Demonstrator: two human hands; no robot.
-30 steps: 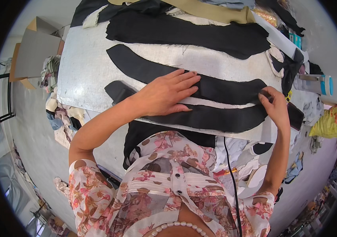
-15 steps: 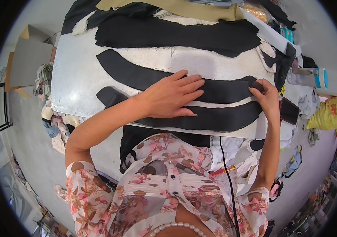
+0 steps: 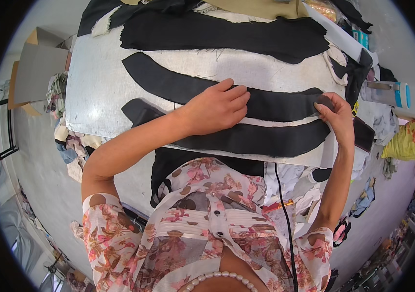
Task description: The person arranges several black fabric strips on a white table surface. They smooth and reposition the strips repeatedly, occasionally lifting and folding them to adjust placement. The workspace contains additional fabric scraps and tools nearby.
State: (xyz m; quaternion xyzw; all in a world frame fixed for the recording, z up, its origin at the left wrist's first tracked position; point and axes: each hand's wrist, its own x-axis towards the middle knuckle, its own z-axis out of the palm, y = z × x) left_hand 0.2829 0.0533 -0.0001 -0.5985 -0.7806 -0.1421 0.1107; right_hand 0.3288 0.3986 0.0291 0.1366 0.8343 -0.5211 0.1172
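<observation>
Lying across the pale tabletop [image 3: 95,97], two curved black fabric strips are seen, one above the other; the upper strip [image 3: 168,85] is pressed flat under the left hand [image 3: 217,109], whose grip is spread open, fingers extended; its right end is pinched closed in the right hand [image 3: 336,114]; the lower strip [image 3: 266,141] lies just beside, nearer the person; a larger black fabric piece [image 3: 227,31] rests farther back.

cardboard box [image 3: 35,68] on floor, yellow patterned bag [image 3: 404,141], black cable [image 3: 285,219], fabric scraps [image 3: 69,146]
</observation>
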